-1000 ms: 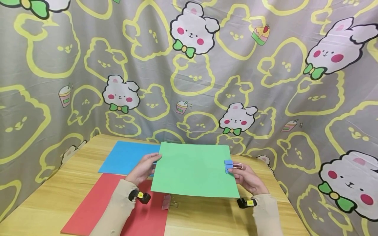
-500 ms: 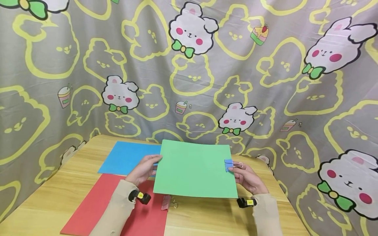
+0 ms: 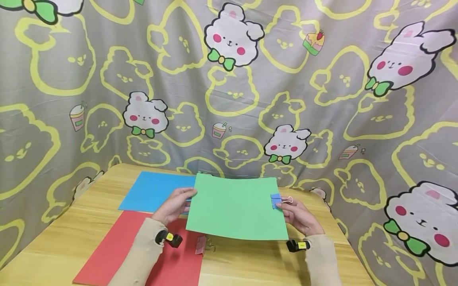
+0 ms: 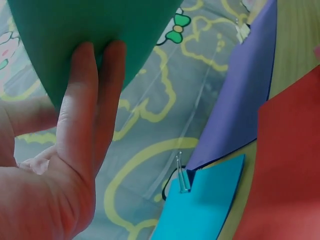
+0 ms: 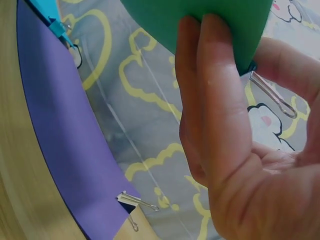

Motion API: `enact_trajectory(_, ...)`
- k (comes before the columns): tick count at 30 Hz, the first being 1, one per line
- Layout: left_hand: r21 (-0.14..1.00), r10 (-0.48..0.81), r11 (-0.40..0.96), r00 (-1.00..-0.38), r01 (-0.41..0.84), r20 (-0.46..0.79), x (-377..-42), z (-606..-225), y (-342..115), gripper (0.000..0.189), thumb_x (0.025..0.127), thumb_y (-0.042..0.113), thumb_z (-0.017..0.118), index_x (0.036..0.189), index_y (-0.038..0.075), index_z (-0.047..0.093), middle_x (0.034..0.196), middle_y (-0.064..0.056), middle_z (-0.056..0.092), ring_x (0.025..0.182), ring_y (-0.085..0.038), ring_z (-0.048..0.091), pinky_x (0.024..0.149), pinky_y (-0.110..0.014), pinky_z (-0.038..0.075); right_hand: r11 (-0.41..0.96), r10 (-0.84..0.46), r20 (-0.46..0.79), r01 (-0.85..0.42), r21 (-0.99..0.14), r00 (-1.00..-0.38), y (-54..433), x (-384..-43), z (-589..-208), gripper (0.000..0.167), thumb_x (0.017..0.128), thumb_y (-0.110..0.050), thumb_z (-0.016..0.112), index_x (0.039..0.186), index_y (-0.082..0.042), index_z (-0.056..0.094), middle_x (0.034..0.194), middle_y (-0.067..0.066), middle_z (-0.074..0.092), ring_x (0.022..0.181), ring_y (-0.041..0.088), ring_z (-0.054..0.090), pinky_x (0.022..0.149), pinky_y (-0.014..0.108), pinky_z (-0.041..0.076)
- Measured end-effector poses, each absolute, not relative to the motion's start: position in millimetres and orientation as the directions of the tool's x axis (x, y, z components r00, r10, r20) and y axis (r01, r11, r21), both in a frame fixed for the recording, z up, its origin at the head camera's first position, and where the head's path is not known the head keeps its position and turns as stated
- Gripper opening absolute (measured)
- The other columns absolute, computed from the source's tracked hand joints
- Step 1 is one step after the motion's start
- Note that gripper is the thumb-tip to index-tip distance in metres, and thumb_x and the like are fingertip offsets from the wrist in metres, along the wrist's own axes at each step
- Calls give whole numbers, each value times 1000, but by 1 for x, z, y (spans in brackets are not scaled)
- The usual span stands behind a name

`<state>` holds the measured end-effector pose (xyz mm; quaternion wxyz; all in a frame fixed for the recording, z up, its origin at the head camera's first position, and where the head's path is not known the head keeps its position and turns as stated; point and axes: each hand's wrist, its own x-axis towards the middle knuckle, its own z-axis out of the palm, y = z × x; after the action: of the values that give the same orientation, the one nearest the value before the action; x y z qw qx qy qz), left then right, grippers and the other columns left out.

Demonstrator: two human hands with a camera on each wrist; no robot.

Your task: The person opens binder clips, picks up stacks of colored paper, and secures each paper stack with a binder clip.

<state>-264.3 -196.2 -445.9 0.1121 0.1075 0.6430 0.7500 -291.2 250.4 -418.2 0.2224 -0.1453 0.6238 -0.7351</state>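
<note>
Both hands hold a green sheet (image 3: 236, 208) up over the table, tilted and slightly bowed. My left hand (image 3: 174, 206) pinches its left edge, thumb on top. Two fingers of that hand lie against the sheet's underside in the left wrist view. On the right edge sits a blue binder clip (image 3: 276, 201) with its wire handle pointing outward. My right hand (image 3: 303, 217) pinches that edge at the clip, its thumb on the clip's lower part. In the right wrist view, fingers (image 5: 220, 75) press the underside, and the clip's wire handle (image 5: 275, 95) shows behind them.
A red sheet (image 3: 114, 246) with a pink binder clip (image 3: 200, 245) lies at the near left of the wooden table (image 3: 250, 266). Behind it lies a blue sheet (image 3: 154, 190) with a clip (image 4: 184, 175). A purple sheet (image 5: 60, 115) bears another clip (image 5: 127, 201). A patterned curtain (image 3: 229, 95) hangs behind.
The green sheet tips and flexes a little: its far edge rises, then lowers and sags. Both hands keep their grip and stay nearly in place.
</note>
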Motion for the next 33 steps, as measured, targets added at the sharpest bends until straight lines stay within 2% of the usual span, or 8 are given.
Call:
enact_trajectory(6,988,280,-145,-960,-48,-5,-264,-443,-193,69,108,17,54,160,-9,17,124,-8,69,97,-8,74,87,-28,62,-108,-511,-73,148,-983,-856,254,-292,-421,18,109,-4,47,126,-7,48,105,-2,74,96,10,76,84,28,63)
enact_trajectory(10,991,263,-120,-964,-63,-30,-262,-442,-189,73,108,19,55,161,-9,14,157,-28,42,107,-6,69,89,-26,60,-91,-495,-82,146,-985,-865,258,-290,-423,16,109,-5,47,125,-8,48,104,-3,74,94,9,76,83,27,63)
enact_trajectory(14,992,256,-106,-966,-69,-40,-262,-442,-186,69,108,20,55,159,-11,21,165,-28,27,109,-3,63,88,-21,57,-85,-490,-84,143,-986,-868,263,-287,-423,17,109,-6,47,126,-9,48,105,-3,75,95,10,76,84,28,63)
enact_trajectory(17,992,269,-106,-962,-68,-37,-264,-440,-183,57,107,20,57,150,-13,40,143,-19,51,97,-1,63,86,-20,56,-72,-492,-82,135,-988,-867,267,-285,-423,17,109,-6,47,126,-10,48,107,-3,75,98,10,76,86,28,63)
enact_trajectory(19,993,286,-103,-958,-66,-34,-265,-438,-180,43,107,20,58,138,-10,55,114,-6,60,84,-2,60,83,-20,55,-68,-491,-79,129,-989,-868,271,-283,-422,17,109,-6,47,126,-11,49,108,-3,74,98,9,76,86,28,63)
enact_trajectory(23,994,314,-83,-948,-70,-41,-265,-433,-173,19,107,19,59,102,4,69,70,9,40,61,-5,38,67,-21,43,-71,-484,-88,139,-988,-871,279,-278,-419,15,109,-6,47,123,-12,49,106,-4,73,96,8,75,84,27,62)
enact_trajectory(27,995,330,-52,-942,-82,-60,-264,-429,-165,30,108,18,56,79,10,53,62,6,27,55,-10,25,63,-25,34,-57,-485,-94,138,-989,-870,287,-275,-418,13,109,-6,47,120,-13,50,105,-5,73,95,8,75,84,27,62)
enact_trajectory(33,995,342,58,-934,-86,-101,-265,-428,-154,24,106,17,59,106,-4,69,76,2,49,62,-6,47,67,-18,52,-23,-476,-117,145,-989,-871,302,-272,-418,10,110,-8,47,119,-12,47,104,-5,73,95,9,76,84,28,63)
